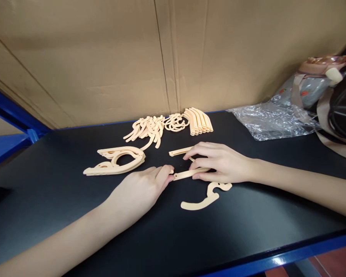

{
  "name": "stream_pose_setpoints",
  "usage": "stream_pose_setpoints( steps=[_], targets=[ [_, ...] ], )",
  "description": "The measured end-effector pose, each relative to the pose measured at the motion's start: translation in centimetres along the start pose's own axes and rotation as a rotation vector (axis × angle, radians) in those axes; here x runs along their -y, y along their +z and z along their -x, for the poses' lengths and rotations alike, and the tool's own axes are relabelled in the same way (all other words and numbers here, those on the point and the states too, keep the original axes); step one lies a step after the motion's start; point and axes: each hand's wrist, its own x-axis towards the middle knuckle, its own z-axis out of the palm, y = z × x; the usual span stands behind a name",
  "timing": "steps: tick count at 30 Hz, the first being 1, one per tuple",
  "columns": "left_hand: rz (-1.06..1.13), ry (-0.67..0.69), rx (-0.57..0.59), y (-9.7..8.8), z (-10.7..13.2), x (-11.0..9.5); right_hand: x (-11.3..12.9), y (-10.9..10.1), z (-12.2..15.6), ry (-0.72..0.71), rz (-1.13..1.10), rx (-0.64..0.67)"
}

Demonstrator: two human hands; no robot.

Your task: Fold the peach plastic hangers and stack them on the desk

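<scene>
My left hand (145, 187) and my right hand (219, 161) meet over a cream plastic bar (187, 174) that lies on the black tabletop (75, 215). The left fingers pinch its left end; the right fingers close on its right part. A second cream bar (179, 151) lies just beyond, under the right index finger. A curved cream hook piece (205, 197) rests on the table right below the right hand.
A stack of assembled cream pieces (118, 161) lies to the left. Piles of loose hooks (150, 129) and curved bars (198, 120) sit at the back by the cardboard wall (161, 54). Crumpled clear plastic (272, 119) and a bag (341, 107) are at the right.
</scene>
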Motion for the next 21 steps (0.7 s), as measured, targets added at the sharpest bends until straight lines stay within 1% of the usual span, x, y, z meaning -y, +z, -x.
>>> stream_pose_setpoints(
  steps=[3, 6, 8, 13, 16, 21],
  targets=[
    [0.033, -0.065, 0.031, -0.3, -0.1, -0.2, 0.2, 0.0, -0.1, -0.045, 0.071, -0.029],
    [0.040, -0.089, 0.024, -0.6, -0.1, -0.3, 0.3, 0.1, -0.1, -0.098, 0.154, -0.056],
    [0.064, -0.088, 0.025, -0.5, -0.1, -0.3, 0.4, 0.1, -0.2, -0.122, 0.201, -0.039],
    [0.176, -0.123, -0.034, 0.3, 0.2, 0.1, 0.4, 0.2, -0.1, -0.130, 0.258, 0.004],
    [0.236, -0.158, 0.014, 0.3, 0.3, 0.2, 0.5, 0.2, -0.1, -0.125, 0.274, 0.011],
    [0.333, -0.224, 0.097, -0.5, 0.1, 0.2, 0.6, 0.3, -0.1, -0.121, 0.274, 0.017]
  ],
)
